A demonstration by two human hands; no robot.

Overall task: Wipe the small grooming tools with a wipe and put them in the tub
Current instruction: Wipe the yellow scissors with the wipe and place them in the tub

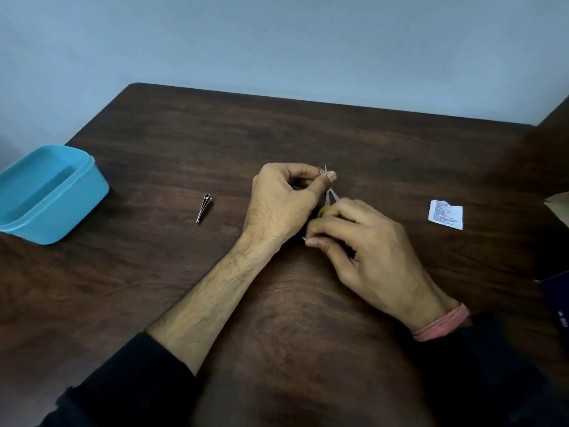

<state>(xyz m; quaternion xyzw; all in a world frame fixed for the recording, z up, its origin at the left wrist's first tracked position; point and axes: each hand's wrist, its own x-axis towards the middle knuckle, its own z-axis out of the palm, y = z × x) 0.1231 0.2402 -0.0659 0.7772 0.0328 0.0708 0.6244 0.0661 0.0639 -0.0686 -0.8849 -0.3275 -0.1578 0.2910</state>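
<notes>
Small scissors (330, 199) with yellow handles and thin metal blades are held between both hands above the middle of the table. My left hand (283, 201) pinches the blade tips between thumb and fingers; whether a wipe lies under those fingers cannot be seen. My right hand (363, 245) grips the yellow handle end, which is mostly hidden by its fingers. A metal nail clipper (203, 208) lies on the table to the left of my hands. The blue plastic tub (77, 198) stands open at the table's left edge.
A torn white wipe sachet (445, 214) with printed text lies to the right on the dark wooden table (277, 124). A tan object (558, 208) and a dark item (558, 303) poke in at the right edge. A pale wall stands behind.
</notes>
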